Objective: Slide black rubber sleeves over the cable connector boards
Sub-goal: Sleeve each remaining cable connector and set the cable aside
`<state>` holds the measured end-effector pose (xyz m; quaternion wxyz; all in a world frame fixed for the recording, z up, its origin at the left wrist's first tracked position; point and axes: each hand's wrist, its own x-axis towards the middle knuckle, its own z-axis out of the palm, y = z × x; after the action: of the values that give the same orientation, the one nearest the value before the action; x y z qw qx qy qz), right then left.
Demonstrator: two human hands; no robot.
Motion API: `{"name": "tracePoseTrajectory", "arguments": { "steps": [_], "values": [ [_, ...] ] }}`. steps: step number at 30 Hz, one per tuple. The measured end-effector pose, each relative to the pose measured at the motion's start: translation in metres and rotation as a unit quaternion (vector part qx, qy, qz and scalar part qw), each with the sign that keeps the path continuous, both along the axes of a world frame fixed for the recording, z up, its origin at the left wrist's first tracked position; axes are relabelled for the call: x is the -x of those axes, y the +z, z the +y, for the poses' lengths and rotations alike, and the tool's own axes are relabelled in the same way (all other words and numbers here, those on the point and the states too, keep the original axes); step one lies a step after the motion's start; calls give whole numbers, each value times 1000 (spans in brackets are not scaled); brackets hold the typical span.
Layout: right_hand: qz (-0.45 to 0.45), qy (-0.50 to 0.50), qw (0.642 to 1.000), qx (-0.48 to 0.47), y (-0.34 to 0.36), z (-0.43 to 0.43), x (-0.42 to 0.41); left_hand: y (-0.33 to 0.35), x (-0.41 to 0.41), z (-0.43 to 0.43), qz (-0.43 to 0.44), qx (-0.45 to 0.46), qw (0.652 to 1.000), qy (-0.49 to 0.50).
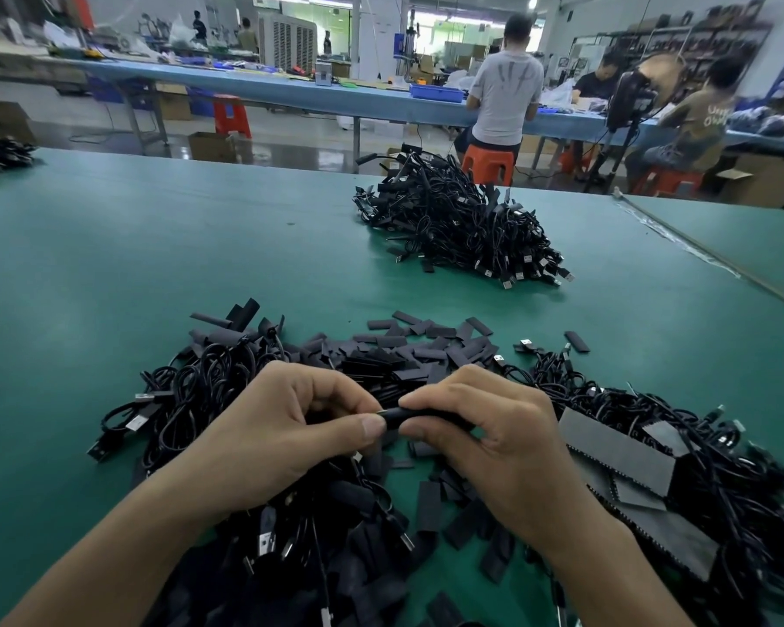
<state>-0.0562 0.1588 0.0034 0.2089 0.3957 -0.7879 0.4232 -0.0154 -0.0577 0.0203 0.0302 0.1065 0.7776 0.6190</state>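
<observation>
My right hand (494, 427) grips a black rubber sleeve (419, 416) between thumb and fingers, held level above the table. My left hand (290, 423) pinches the cable's connector end at the sleeve's left mouth, thumb tip against it; the board itself is mostly hidden by my fingers. Loose flat black sleeves (408, 350) lie scattered just beyond my hands. Tangled black cables (191, 391) with USB plugs lie to the left and below, and more cables (698, 445) lie to the right.
A large heap of black cables (462, 224) sits further back on the green table (155, 264). Grey serrated strips (625, 450) rest on the right pile. Beyond the table's far edge, people sit on orange stools at a blue bench.
</observation>
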Motion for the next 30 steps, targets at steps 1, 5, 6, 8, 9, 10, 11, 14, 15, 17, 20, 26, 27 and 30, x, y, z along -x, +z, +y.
{"name": "tracePoseTrajectory", "arguments": {
  "steps": [1, 5, 6, 8, 9, 10, 11, 14, 15, 17, 20, 26, 27, 30],
  "values": [
    [0, -2, 1000, 6, 0, 0, 0, 0, 0, 0, -8, -3, 1000, -5],
    [-21, -4, 1000, 20, 2, 2, 1, -2, 2, 1, -21, -1, 1000, -9],
    [-29, -3, 999, 21, 2, 2, 1, -3, 2, 1, -20, 1, 1000, -8],
    [-44, 2, 999, 19, 3, 2, 0, -3, 2, 1, -19, 5, 1000, -9],
    [-49, 4, 999, 14, 3, 2, 0, -3, 2, 1, -18, 10, 1000, -10],
    [-53, 5, 999, 8, 3, 2, 0, -3, 2, 1, -17, 18, 1000, -10],
    [-54, 5, 999, 0, 3, 3, 0, -3, 2, 1, -16, 26, 999, -9],
    [-52, 7, 998, -17, 2, 4, 2, -3, 0, 1, -13, 43, 999, -11],
    [-50, 8, 999, -20, 2, 4, 2, -2, 0, 1, -10, 46, 999, -13],
    [-43, 9, 999, -21, 1, 3, 2, -1, 0, 0, -2, 52, 999, -14],
    [-38, 8, 999, -17, 1, 2, 1, -1, 0, 0, -6, 51, 999, -10],
    [-30, 17, 999, -20, 1, -1, -1, -2, 1, 1, -8, 38, 999, -13],
    [-27, 19, 999, -23, 0, -1, -1, -2, 1, 1, -7, 38, 999, -14],
    [-16, 24, 999, -31, 0, -2, -1, -1, 0, 1, -6, 34, 999, -15]
  ]
}}
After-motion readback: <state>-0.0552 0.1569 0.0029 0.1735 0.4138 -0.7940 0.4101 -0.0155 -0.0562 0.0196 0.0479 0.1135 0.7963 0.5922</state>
